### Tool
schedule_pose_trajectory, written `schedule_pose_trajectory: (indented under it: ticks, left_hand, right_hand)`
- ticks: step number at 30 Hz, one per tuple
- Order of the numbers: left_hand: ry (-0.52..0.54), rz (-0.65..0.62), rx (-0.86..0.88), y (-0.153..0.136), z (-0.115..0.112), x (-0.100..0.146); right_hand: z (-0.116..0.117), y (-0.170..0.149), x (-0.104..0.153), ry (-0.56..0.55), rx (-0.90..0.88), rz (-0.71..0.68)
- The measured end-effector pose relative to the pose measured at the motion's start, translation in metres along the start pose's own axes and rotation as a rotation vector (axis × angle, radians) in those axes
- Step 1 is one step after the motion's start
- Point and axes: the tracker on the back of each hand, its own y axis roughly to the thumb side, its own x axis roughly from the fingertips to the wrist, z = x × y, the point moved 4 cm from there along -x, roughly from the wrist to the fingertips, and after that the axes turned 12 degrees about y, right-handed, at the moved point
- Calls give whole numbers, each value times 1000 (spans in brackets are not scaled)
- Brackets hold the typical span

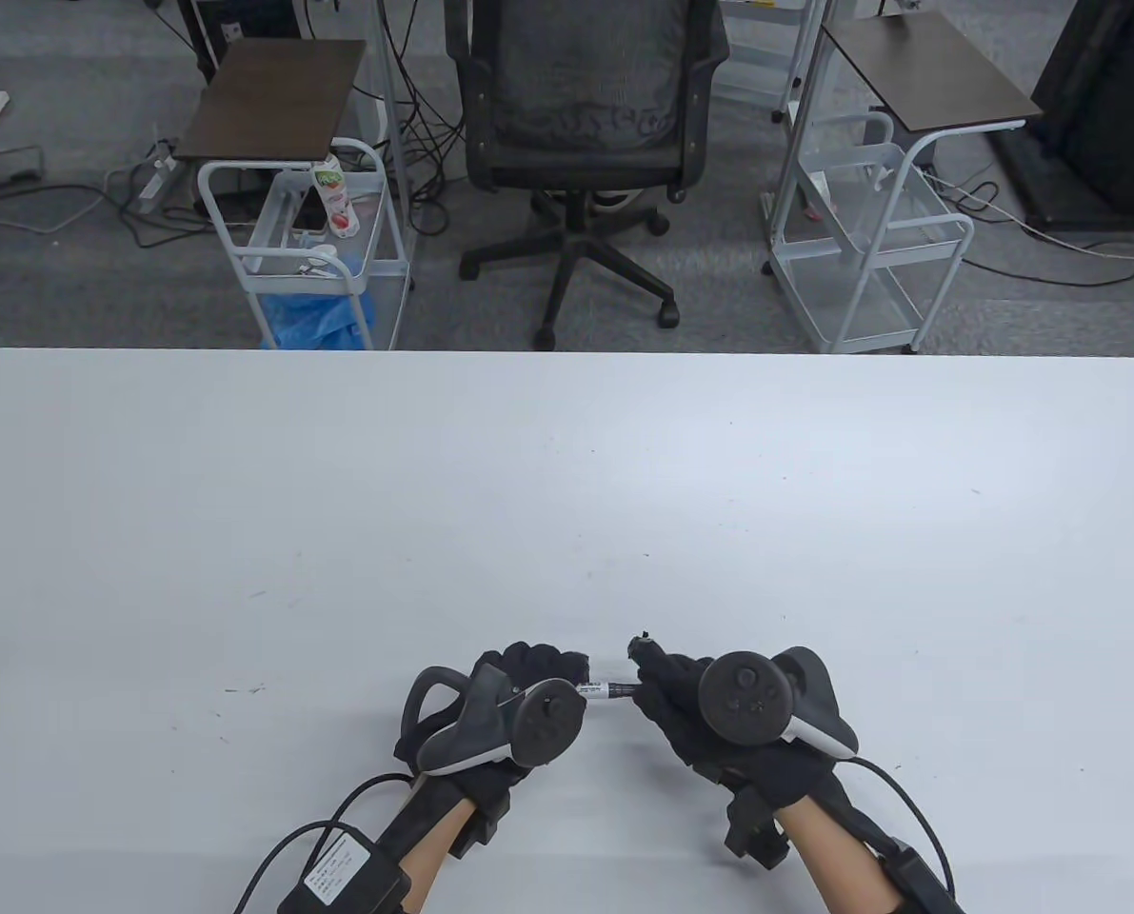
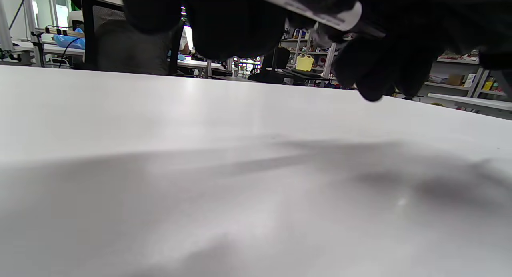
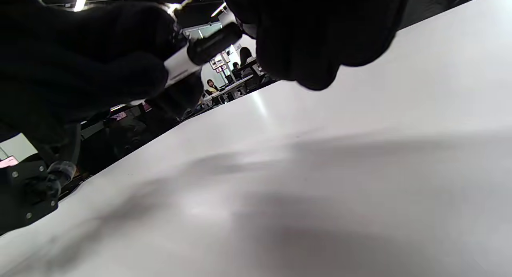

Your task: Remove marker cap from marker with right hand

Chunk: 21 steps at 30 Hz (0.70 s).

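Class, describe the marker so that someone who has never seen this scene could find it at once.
Start at the near edge of the white table, where two black-gloved hands meet. The marker bridges them, held off the surface by the left hand and right hand. Its white labelled barrel is the only pale strip between the black gloves.

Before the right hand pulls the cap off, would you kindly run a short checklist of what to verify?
1. Left hand holds the marker by its white barrel: ok.
2. Right hand grips the black cap: ok.
3. Marker is held above the table, not resting on it: ok.
4. Cap is already off the tip: not ok, it sits against the barrel.
5. How tightly the cap sits: cannot tell.
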Motion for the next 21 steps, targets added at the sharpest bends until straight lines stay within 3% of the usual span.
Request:
schedule_pose_trajectory:
  ticks: [10,21]
  left_hand:
    - [65,-86,63,9,-2,1]
    - [79,-90,201,3,5,-2]
  right_hand:
    - [2,-3,2,-43,14,-58]
    - [-2,8,10,-167,247,-153]
